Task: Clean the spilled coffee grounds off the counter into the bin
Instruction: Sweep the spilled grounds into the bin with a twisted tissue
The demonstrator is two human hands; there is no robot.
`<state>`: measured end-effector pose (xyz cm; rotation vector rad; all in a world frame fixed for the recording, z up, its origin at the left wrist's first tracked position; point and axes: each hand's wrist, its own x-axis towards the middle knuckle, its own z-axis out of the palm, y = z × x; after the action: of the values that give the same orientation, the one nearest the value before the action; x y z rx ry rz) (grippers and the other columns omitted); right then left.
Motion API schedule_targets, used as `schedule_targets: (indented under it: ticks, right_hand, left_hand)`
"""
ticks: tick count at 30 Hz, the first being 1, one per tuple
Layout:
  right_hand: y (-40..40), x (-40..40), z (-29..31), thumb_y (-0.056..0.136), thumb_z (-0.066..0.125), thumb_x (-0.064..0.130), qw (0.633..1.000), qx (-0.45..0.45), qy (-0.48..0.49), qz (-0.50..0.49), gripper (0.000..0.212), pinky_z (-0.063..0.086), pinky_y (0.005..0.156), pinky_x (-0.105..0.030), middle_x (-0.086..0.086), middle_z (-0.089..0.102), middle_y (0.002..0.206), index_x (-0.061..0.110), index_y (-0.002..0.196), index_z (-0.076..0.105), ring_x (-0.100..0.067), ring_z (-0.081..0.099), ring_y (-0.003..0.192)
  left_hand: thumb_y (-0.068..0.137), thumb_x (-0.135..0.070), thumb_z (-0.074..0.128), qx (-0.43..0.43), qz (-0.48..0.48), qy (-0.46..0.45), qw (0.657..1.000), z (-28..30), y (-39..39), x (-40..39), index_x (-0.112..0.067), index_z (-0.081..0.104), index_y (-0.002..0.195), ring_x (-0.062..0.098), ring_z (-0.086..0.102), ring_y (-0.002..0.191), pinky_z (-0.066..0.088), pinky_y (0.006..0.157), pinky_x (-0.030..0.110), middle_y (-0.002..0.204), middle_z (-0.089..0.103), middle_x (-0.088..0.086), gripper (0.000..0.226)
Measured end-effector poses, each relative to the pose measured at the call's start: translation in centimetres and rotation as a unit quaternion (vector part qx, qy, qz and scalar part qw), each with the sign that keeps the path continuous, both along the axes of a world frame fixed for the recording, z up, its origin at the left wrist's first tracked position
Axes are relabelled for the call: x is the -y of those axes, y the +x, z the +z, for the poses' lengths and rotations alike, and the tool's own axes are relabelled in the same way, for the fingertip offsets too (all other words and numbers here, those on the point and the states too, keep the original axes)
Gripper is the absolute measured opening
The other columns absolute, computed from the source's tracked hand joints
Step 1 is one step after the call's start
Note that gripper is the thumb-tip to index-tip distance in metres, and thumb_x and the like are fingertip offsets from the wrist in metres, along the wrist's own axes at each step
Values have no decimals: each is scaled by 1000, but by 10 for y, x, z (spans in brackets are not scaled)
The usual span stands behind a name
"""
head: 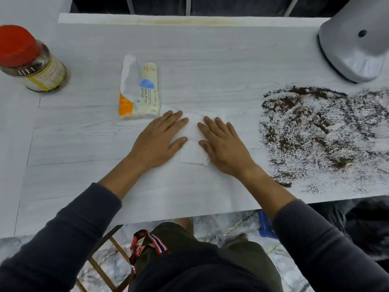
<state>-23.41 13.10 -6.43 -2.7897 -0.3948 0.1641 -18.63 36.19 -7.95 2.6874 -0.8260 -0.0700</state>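
Dark coffee grounds (324,138) lie scattered in a wide patch on the right part of the pale wood-grain counter (210,66). A white tissue (192,142) lies flat on the counter in the middle. My left hand (160,138) and my right hand (221,144) press flat on it, fingers straight, one on each side. The grounds start a short way to the right of my right hand. No bin is clearly in view.
A soft pack of facial tissues (140,91) lies just behind my left hand. A jar with a red lid (29,60) stands at the far left. A grey appliance (357,43) sits at the back right. The counter's front edge runs near my forearms.
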Motion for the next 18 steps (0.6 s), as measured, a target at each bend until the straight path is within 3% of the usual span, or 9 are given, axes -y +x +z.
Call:
schedule_targets:
  ticks: [3,6,8,10,12,13,15,18]
  right_hand:
    - [3,20,1,103,45,34,999,29,18,3,42,19,120,-47,-2,44,152,19,141,51,-28,35,143]
    - [12,31,7,94,60,14,993,108,51,7,19,36,109,-42,-6,72,114,10,109,71,-28,64,107]
    - [20,33,26,91,62,12,988,105,111,-25,15,43,98,-33,-5,73,101,9,102,72,-24,65,95]
    - [33,39,55,90,63,13,964,57,240,-96,14,49,83,-23,-1,71,95,11,101,71,-17,66,87]
    - [51,48,81,87,65,10,919,-10,372,-131,14,55,69,-27,0,69,87,13,99,70,-18,67,71]
    - [62,51,90,86,65,8,912,-24,392,-118,14,55,64,-29,-2,68,84,14,97,70,-19,66,64]
    - [83,53,95,86,61,5,937,-25,342,-63,17,51,61,-23,1,69,82,15,92,73,-14,63,61]
    - [107,45,79,84,51,2,973,-2,230,11,31,46,74,-14,3,69,95,16,89,77,-12,64,82]
  left_hand:
    - [101,-43,46,27,16,-24,999,3,-1,-2,-24,51,142,19,37,141,34,111,36,152,43,-3,45]
    - [100,-35,52,72,26,-66,995,14,-5,9,-19,69,114,21,59,110,48,90,34,120,68,-2,27]
    - [100,-37,50,45,63,-83,994,34,-5,19,-21,68,110,20,62,97,50,79,34,103,71,-2,26]
    - [99,-40,52,-8,112,-152,982,61,-1,26,-27,65,110,17,63,91,52,77,34,96,71,-3,21]
    - [97,-42,57,-83,160,-248,952,89,5,29,-34,62,107,8,63,84,51,72,26,91,69,-6,14]
    - [96,-41,59,-114,176,-276,938,99,7,30,-35,60,106,4,60,76,47,67,20,86,68,-7,12]
    - [95,-37,61,-131,188,-266,937,107,11,32,-35,59,104,0,56,69,42,60,15,81,65,-9,9]
    - [94,-30,60,-114,234,-204,944,86,8,41,-32,62,100,4,61,91,50,77,24,96,67,-14,7]
